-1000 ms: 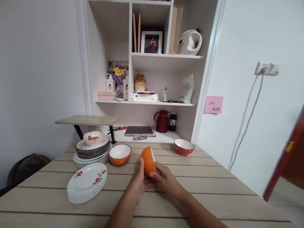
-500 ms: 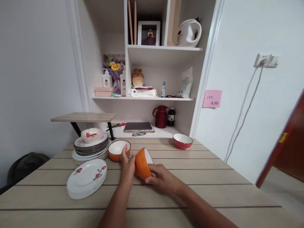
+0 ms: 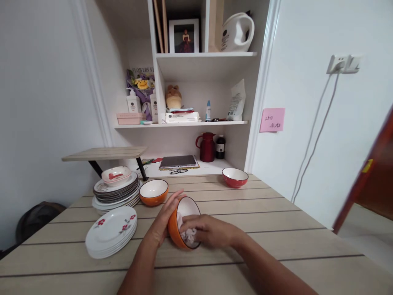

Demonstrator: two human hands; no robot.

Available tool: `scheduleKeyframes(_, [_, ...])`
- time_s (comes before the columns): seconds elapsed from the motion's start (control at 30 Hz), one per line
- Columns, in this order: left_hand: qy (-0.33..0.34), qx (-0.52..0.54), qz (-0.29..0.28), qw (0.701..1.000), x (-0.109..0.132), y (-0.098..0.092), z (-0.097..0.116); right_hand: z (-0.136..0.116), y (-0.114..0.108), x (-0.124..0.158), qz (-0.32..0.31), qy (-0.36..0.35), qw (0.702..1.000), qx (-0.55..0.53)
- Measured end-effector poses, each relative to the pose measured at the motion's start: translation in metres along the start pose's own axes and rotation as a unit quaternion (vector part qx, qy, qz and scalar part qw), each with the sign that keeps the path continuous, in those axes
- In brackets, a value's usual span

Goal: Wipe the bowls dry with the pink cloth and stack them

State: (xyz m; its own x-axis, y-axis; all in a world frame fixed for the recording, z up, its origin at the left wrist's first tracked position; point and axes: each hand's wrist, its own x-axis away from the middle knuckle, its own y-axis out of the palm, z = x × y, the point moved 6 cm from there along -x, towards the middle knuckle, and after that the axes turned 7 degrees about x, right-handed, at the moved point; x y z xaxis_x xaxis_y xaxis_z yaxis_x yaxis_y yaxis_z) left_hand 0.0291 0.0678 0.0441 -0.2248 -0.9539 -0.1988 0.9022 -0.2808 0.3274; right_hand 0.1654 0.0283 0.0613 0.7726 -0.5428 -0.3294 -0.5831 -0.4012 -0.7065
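Observation:
An orange bowl (image 3: pixel 175 228) with a white inside and a dark rim is tilted on its side, its mouth turned towards the right. My left hand (image 3: pixel 166 217) holds it from the left, palm against the outer wall and fingers along the upper edge. Inside the bowl, my right hand (image 3: pixel 204 230) presses a crumpled whitish tissue (image 3: pixel 189 235) against the lower inner wall. Whether that is paper or cloth I cannot tell. Just behind my left hand, a second orange bowl (image 3: pixel 154 192) stands upright on the table.
White flowered plates (image 3: pixel 110 231) are stacked at the left. Behind them, a taller plate stack (image 3: pixel 116 193) carries a small square dish (image 3: pixel 116 175) beside a raised wooden stand (image 3: pixel 104 153). A red bowl (image 3: pixel 235 178) sits at the back right. Shelves rise beyond, with a red jug (image 3: pixel 207 148).
The held bowl has turned so its inside faces me more. My left hand has moved onto its outer side, and my right hand has gone from the rim into the bowl with the tissue.

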Motion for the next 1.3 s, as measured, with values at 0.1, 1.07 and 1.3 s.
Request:
scheduleKeyframes(0.1, [-0.008, -0.029, -0.017, 0.999, 0.002, 0.003, 0.001, 0.012, 0.005, -0.006, 0.057, 0.064, 0.985, 0.151])
scheduleKeyframes(1.07, [0.021, -0.175, -0.049, 0.983, 0.016, 0.026, 0.001, 0.021, -0.003, -0.005, 0.044, 0.192, 0.980, 0.040])
scheduleKeyframes(1.3, [0.041, -0.185, -0.056, 0.980, 0.014, 0.019, 0.006, 0.018, -0.016, -0.010, 0.105, 0.222, 0.925, 0.291])
